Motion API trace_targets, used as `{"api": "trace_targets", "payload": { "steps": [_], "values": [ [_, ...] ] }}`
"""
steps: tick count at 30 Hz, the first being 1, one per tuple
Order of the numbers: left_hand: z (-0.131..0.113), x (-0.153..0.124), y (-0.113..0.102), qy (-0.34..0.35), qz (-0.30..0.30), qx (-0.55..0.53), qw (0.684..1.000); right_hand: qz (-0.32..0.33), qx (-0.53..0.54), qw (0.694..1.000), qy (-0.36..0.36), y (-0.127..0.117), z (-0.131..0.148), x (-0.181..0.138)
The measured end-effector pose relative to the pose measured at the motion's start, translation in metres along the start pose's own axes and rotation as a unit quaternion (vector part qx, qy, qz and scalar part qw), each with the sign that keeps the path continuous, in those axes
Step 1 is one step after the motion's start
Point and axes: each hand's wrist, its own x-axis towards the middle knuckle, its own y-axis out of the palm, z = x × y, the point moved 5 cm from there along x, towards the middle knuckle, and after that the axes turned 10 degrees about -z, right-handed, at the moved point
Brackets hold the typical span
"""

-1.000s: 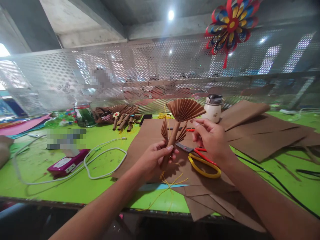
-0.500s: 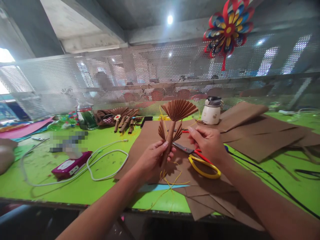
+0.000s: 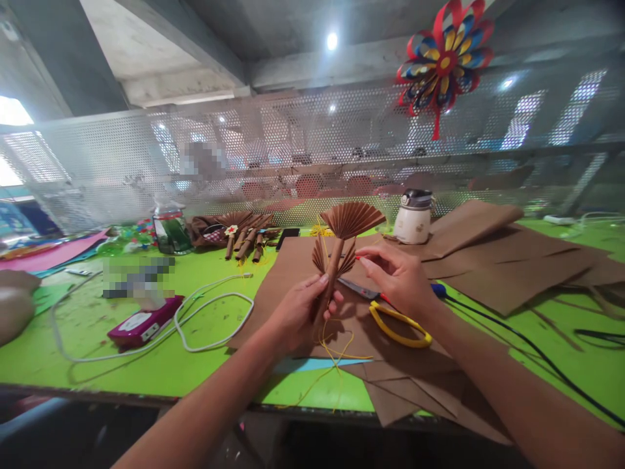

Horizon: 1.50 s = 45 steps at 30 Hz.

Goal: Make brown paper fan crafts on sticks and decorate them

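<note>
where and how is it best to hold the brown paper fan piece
Probably by the rolled stem, below the small side fans, coming from the left, as the left hand does. The stem is narrow and close to upright, leaning slightly right at the top, while the large pleated fan looks easier to crease.

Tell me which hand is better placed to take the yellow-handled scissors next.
Probably the right hand: it is nearer the scissors, though whether its fingers pinch anything is unclear. The left hand is gripping the brown paper roll.
</note>
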Motion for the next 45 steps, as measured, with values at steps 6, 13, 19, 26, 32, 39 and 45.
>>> {"api": "trace_targets", "payload": {
  "steps": [6,13,19,26,32,39,45],
  "values": [
    [-0.005,0.005,-0.010,0.023,-0.063,-0.018,0.998,0.052,-0.123,0.991,-0.005,-0.001,-0.009,0.001],
    [-0.018,0.015,-0.030,0.120,-0.140,-0.060,0.981,0.211,-0.291,0.933,0.039,-0.027,-0.060,0.022],
    [-0.024,0.016,-0.037,0.153,-0.186,-0.035,0.970,0.144,-0.337,0.928,0.072,-0.046,-0.095,0.035],
    [-0.011,0.016,-0.028,0.113,-0.152,-0.007,0.982,0.188,-0.438,0.876,0.075,-0.027,-0.119,0.055],
    [-0.011,0.014,-0.026,0.098,-0.164,-0.017,0.982,0.257,-0.468,0.841,0.090,0.021,-0.136,0.076],
    [-0.011,0.014,-0.026,0.081,-0.147,-0.030,0.985,0.268,-0.497,0.820,0.091,0.015,-0.140,0.088],
    [-0.012,0.011,-0.022,0.096,-0.147,-0.034,0.984,0.347,-0.482,0.799,0.091,-0.044,-0.123,0.051]
  ]
}}
